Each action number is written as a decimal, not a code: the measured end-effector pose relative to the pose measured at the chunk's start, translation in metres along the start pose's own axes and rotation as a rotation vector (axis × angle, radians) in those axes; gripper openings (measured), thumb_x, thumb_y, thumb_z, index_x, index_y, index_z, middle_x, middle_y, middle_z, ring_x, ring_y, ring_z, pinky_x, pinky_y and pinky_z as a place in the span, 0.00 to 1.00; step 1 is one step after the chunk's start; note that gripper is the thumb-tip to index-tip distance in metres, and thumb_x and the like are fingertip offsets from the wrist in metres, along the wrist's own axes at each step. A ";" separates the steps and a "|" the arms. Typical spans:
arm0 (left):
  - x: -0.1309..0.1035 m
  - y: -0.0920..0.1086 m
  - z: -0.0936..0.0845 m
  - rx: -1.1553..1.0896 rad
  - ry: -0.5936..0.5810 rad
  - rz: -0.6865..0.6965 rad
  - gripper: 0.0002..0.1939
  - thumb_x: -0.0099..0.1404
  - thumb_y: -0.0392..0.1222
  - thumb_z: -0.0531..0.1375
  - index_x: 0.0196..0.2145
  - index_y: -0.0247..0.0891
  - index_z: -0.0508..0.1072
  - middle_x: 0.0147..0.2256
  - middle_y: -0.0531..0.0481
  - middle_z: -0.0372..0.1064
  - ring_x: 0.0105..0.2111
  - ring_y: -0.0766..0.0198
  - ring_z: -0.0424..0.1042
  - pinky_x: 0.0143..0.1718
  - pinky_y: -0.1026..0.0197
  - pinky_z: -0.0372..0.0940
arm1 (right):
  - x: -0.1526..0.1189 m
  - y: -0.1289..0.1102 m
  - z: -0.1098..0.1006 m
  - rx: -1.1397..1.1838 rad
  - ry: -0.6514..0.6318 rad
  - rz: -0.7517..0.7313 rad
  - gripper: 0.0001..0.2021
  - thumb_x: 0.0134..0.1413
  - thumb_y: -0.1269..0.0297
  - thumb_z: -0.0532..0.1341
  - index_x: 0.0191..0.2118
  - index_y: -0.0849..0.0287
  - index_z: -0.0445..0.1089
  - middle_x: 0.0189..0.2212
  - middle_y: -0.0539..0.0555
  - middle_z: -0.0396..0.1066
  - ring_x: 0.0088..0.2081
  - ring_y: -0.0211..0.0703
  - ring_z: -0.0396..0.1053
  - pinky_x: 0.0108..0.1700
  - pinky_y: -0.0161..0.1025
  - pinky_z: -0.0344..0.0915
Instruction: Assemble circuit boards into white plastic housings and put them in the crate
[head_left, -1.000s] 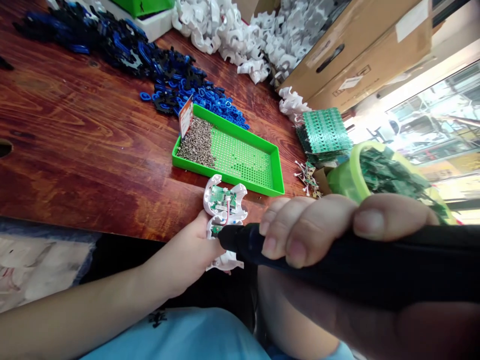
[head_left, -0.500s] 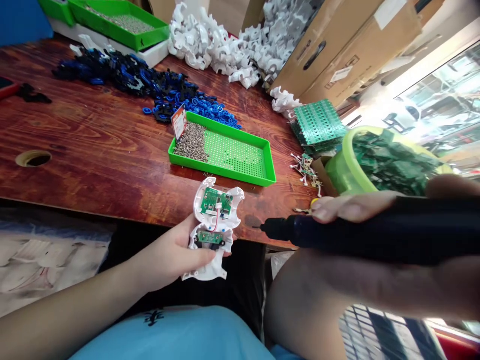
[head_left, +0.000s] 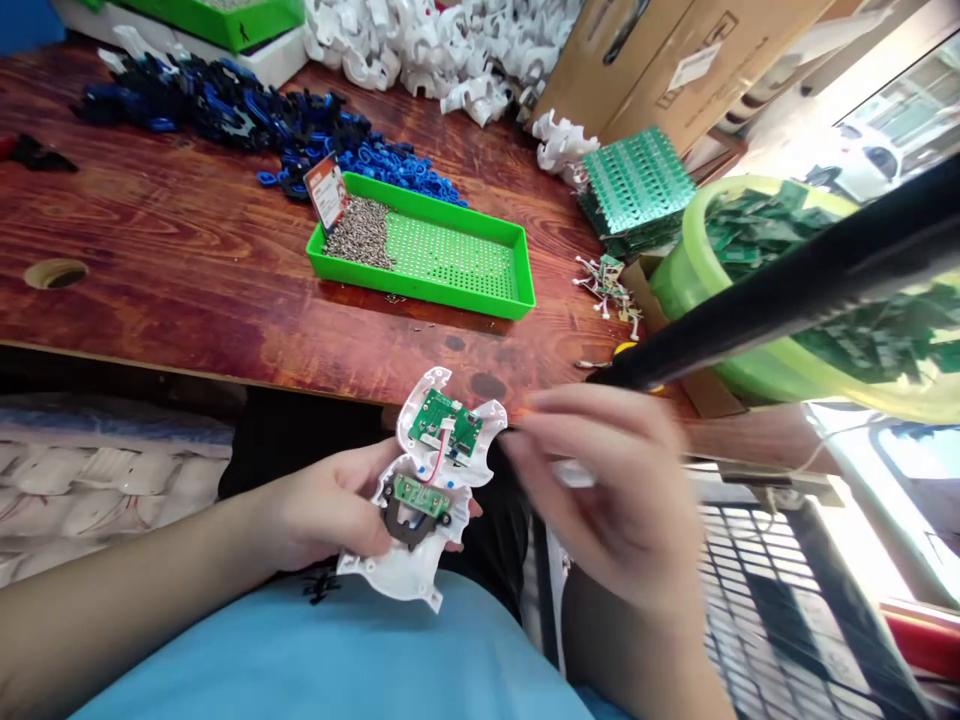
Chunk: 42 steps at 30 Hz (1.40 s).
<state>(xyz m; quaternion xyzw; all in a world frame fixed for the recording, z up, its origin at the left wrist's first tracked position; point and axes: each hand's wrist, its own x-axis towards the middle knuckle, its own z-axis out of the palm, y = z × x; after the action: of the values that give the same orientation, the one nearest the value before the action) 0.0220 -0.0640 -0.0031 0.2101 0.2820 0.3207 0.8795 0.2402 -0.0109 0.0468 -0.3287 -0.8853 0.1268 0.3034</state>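
Note:
My left hand [head_left: 330, 510] is wrapped around an opened white plastic housing [head_left: 401, 585], holding it above my lap just off the table's front edge. Two green circuit boards sit inside: a larger upper board [head_left: 439, 420] and a narrow lower board [head_left: 421, 496], with a red and white wire between them. Below the narrow board is a dark curved piece [head_left: 409, 525]. My right hand [head_left: 607, 490], blurred by motion, is close to the housing's right side, thumb and fingers apart, nothing visible in it. Behind it slants a black electric screwdriver [head_left: 787, 285].
A green tray [head_left: 465, 295] with small screws stands on the wooden table [head_left: 187, 300]. Behind lie blue and black parts [head_left: 247, 130] and piled white shells [head_left: 420, 50]. At right are stacked green circuit panels [head_left: 637, 190], wired pieces [head_left: 607, 285] and a yellow-green basin [head_left: 697, 230] of boards.
My right hand has let go of the screwdriver and moved left toward the housing. The screwdriver now slants behind that hand. My left thumb has shifted, baring the dark curved piece.

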 end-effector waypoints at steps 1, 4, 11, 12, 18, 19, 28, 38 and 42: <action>0.001 -0.001 -0.001 -0.032 -0.018 -0.024 0.28 0.42 0.27 0.65 0.43 0.41 0.80 0.41 0.46 0.80 0.40 0.49 0.78 0.39 0.56 0.70 | 0.001 -0.001 -0.002 -0.046 -0.106 -0.110 0.18 0.63 0.71 0.55 0.56 0.46 0.62 0.52 0.55 0.67 0.53 0.49 0.67 0.49 0.47 0.68; 0.001 -0.002 0.000 -0.075 -0.042 -0.047 0.30 0.39 0.27 0.62 0.43 0.40 0.80 0.40 0.45 0.81 0.40 0.48 0.78 0.40 0.54 0.70 | 0.011 -0.003 -0.003 -0.195 -0.350 -0.297 0.10 0.66 0.67 0.55 0.49 0.57 0.70 0.45 0.57 0.72 0.43 0.45 0.70 0.41 0.42 0.66; -0.003 0.000 0.011 -0.101 0.034 -0.072 0.24 0.41 0.31 0.62 0.39 0.34 0.81 0.38 0.42 0.80 0.36 0.51 0.79 0.37 0.57 0.70 | 0.024 0.001 0.003 -0.272 -0.367 -0.337 0.09 0.65 0.65 0.56 0.43 0.57 0.73 0.40 0.54 0.73 0.37 0.44 0.68 0.36 0.41 0.61; -0.003 0.000 0.011 -0.120 0.037 -0.069 0.24 0.41 0.31 0.61 0.39 0.33 0.81 0.38 0.41 0.80 0.36 0.51 0.79 0.38 0.57 0.70 | 0.025 0.002 0.004 -0.272 -0.367 -0.335 0.08 0.65 0.65 0.57 0.43 0.57 0.73 0.40 0.54 0.73 0.37 0.44 0.69 0.36 0.41 0.61; -0.005 0.003 0.011 -0.172 0.038 -0.038 0.23 0.43 0.32 0.59 0.39 0.32 0.81 0.38 0.42 0.80 0.36 0.52 0.79 0.40 0.57 0.70 | 0.028 0.007 0.007 -0.248 -0.341 -0.324 0.08 0.64 0.67 0.58 0.43 0.62 0.73 0.37 0.53 0.76 0.36 0.43 0.71 0.36 0.41 0.62; -0.005 0.002 0.010 -0.166 0.034 -0.033 0.23 0.43 0.32 0.59 0.39 0.32 0.81 0.38 0.42 0.80 0.36 0.52 0.79 0.40 0.57 0.70 | 0.028 0.006 0.007 -0.241 -0.338 -0.329 0.07 0.64 0.67 0.58 0.42 0.62 0.73 0.37 0.53 0.76 0.37 0.43 0.71 0.35 0.41 0.62; -0.007 -0.015 0.000 0.505 0.131 0.335 0.29 0.62 0.36 0.63 0.59 0.45 0.64 0.45 0.52 0.76 0.45 0.59 0.75 0.45 0.60 0.71 | 0.011 -0.007 0.015 -0.083 -0.086 -0.414 0.10 0.66 0.72 0.54 0.45 0.66 0.72 0.48 0.55 0.75 0.45 0.43 0.71 0.43 0.40 0.67; -0.001 -0.019 -0.002 0.997 0.138 0.490 0.27 0.70 0.35 0.54 0.64 0.37 0.55 0.62 0.41 0.60 0.58 0.55 0.65 0.61 0.52 0.61 | -0.012 -0.004 0.033 0.041 0.136 -0.359 0.10 0.61 0.76 0.58 0.46 0.64 0.73 0.36 0.55 0.69 0.44 0.41 0.66 0.45 0.39 0.65; -0.003 -0.018 -0.005 1.029 0.114 0.466 0.24 0.70 0.34 0.54 0.62 0.36 0.57 0.59 0.43 0.65 0.54 0.58 0.68 0.59 0.55 0.63 | -0.013 -0.004 0.032 0.047 0.135 -0.358 0.11 0.61 0.77 0.58 0.46 0.64 0.73 0.36 0.55 0.70 0.45 0.41 0.66 0.45 0.39 0.65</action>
<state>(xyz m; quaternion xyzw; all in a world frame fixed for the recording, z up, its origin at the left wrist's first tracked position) 0.0246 -0.0775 -0.0158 0.6505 0.3950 0.3385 0.5533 0.2260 -0.0233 0.0174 -0.1664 -0.9041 0.0690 0.3874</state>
